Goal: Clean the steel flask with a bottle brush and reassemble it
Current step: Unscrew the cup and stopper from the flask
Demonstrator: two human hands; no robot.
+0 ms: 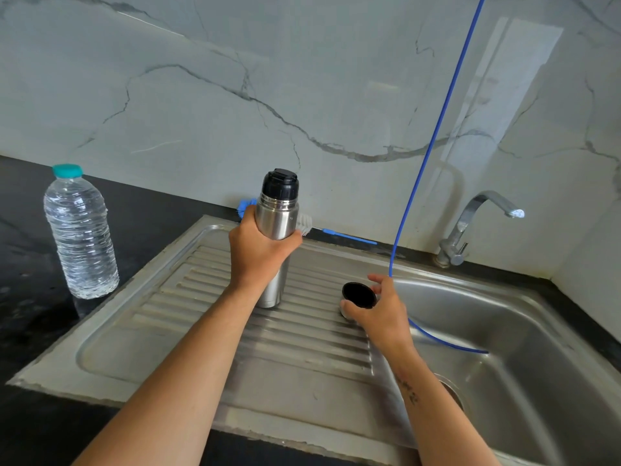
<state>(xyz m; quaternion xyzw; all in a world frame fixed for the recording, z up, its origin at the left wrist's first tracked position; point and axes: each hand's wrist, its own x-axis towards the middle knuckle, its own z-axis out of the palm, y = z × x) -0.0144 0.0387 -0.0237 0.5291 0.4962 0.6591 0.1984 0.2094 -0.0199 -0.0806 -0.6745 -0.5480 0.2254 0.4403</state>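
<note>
A steel flask (277,216) with a black stopper on its neck stands upright on the ribbed drainboard (215,317). My left hand (258,250) grips its body around the middle. To the right, the flask's cup lid (359,294) sits on the drainboard, its black inside facing up. My right hand (379,311) holds this cup by its rim and side. Behind the flask, a bottle brush (336,234) with a blue handle and white and blue bristles lies along the back edge of the sink unit, partly hidden by the flask.
A clear plastic water bottle (80,233) with a teal cap stands on the dark counter at left. The sink basin (524,358) lies at right, with a steel tap (470,227) behind it. A thin blue hose (433,136) hangs down into the basin.
</note>
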